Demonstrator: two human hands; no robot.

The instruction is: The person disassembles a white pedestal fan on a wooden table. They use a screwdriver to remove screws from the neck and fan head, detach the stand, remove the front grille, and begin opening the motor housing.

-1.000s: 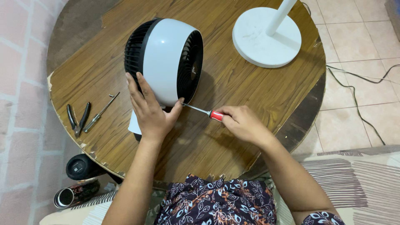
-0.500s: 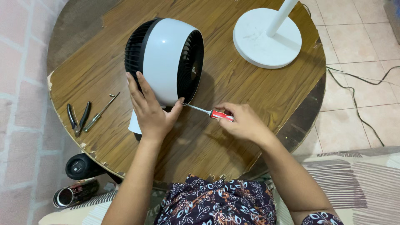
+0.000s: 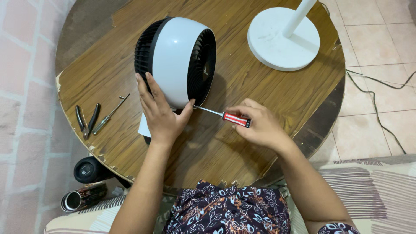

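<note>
Bare forearms; dark garment (image 3: pixel 225 210), orange, white, blue leaf print.

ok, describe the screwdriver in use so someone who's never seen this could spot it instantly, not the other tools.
On the round wooden table, find the black-and-white fan head lying on its side near the middle. The screwdriver runs from its lower front rim to the right hand. Its red-and-white striped handle sets it apart from the slim metal screwdriver and black-handled pliers by the left edge.

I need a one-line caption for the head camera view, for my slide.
Left hand steadies a white fan while right hand holds a red screwdriver at its rim.
</note>
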